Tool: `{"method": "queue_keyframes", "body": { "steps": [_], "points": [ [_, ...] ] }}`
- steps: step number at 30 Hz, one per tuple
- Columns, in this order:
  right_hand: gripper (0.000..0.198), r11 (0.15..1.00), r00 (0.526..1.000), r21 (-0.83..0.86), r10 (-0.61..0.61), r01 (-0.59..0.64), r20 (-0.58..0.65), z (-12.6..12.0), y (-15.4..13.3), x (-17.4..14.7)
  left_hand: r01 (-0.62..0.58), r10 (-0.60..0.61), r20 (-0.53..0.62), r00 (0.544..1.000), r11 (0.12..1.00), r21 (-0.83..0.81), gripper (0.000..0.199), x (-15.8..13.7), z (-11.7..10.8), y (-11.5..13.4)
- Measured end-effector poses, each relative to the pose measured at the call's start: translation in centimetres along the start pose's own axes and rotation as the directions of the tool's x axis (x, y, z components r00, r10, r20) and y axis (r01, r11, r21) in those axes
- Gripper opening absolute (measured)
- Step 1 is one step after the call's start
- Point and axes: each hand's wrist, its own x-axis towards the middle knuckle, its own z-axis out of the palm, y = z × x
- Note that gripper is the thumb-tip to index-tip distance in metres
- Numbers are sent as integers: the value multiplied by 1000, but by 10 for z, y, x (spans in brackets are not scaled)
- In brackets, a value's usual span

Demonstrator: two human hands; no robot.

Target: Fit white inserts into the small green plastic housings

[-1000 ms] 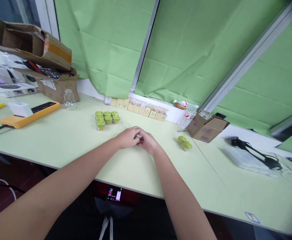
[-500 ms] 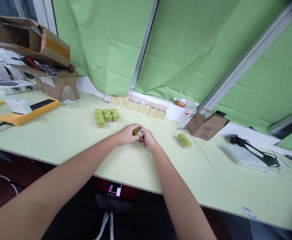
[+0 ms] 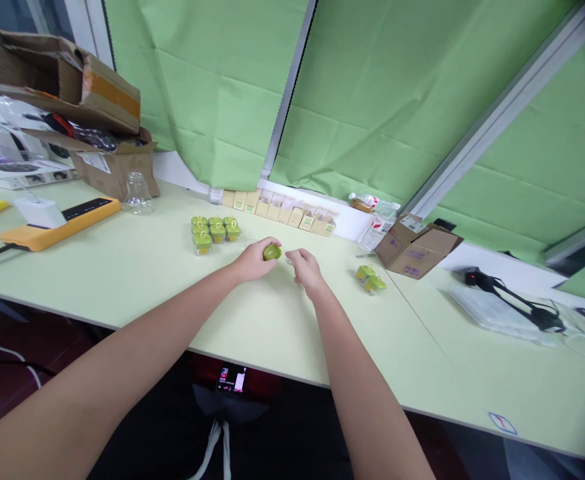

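Observation:
My left hand (image 3: 255, 261) grips a small green lid (image 3: 272, 252), its hollow or face turned partly up toward me. Just to the right, my right hand (image 3: 304, 269) is closed in a pinch; a small pale bit shows at its fingertips, too small to name. A gap separates the two hands above the table. Beyond my left hand stands a cluster of small clear containers with green lids (image 3: 216, 230). Two more green-lidded containers (image 3: 370, 278) sit to the right of my right hand.
Small beige boxes (image 3: 285, 212) line the window ledge. Plastic bottles (image 3: 375, 233) and an open carton (image 3: 415, 247) stand at back right, near a black cable device (image 3: 512, 300). At left are an orange power strip (image 3: 62, 223), a clear jar (image 3: 138, 195) and cardboard boxes (image 3: 117, 163).
My hands were together around the green lid and a whitish piece. They have now parted: the lid stays in my left hand, and my right hand has drawn off to the right.

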Motion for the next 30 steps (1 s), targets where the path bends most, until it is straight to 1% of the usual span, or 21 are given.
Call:
{"method": "queue_keyframes", "body": {
  "steps": [2,3,5,7,10,12,15,17,19,21,22,23,25,27,28,30],
  "points": [
    [26,975,991,-213,-87,63,-104,-2,2,2,17,-17,-5,1000,1000,5,36,0,0,-1],
    [27,944,984,-319,-130,85,-125,-3,3,2,29,-29,-1,1000,1000,-9,35,0,0,-2],
    [30,869,975,-485,-178,92,-134,-4,4,1,56,-55,17,998,997,-60,32,1,1,-4],
    [32,800,970,-596,-199,78,-141,-4,4,0,73,-70,31,997,991,-108,30,2,2,-8],
    [32,744,962,-664,-224,67,-154,-5,7,0,67,-64,28,998,988,-141,28,5,4,-11],
    [31,732,960,-679,-227,59,-161,-6,12,2,79,-75,34,997,982,-170,26,6,5,-11],
    [32,733,971,-680,-173,13,-168,-7,19,6,142,-130,61,990,953,-267,21,7,4,-5],
    [36,746,974,-666,-147,-7,-174,-8,20,6,185,-166,82,983,919,-348,20,8,3,2],
    [40,766,964,-643,-175,7,-198,-9,18,5,222,-201,93,975,870,-440,20,8,1,10],
    [42,768,934,-637,-276,71,-228,-9,12,1,256,-241,101,965,796,-548,23,7,-2,18],
    [41,758,912,-640,-340,122,-228,-8,8,-1,269,-256,109,960,755,-598,25,7,-3,21],
    [38,744,891,-642,-403,186,-210,-7,5,-3,279,-269,117,956,713,-643,26,7,-4,23],
    [31,720,854,-612,-502,327,-134,-3,-2,-8,300,-291,137,947,645,-703,26,6,-6,26],
    [26,718,829,-534,-557,446,-56,2,-6,-11,321,-317,151,936,598,-735,26,6,-6,27],
    [24,727,823,-485,-568,486,-27,5,-7,-13,331,-330,157,931,579,-745,26,7,-6,26],
    [21,769,834,-375,-551,517,22,10,-6,-13,344,-345,169,923,548,-762,26,7,-6,25]
  ]
}}
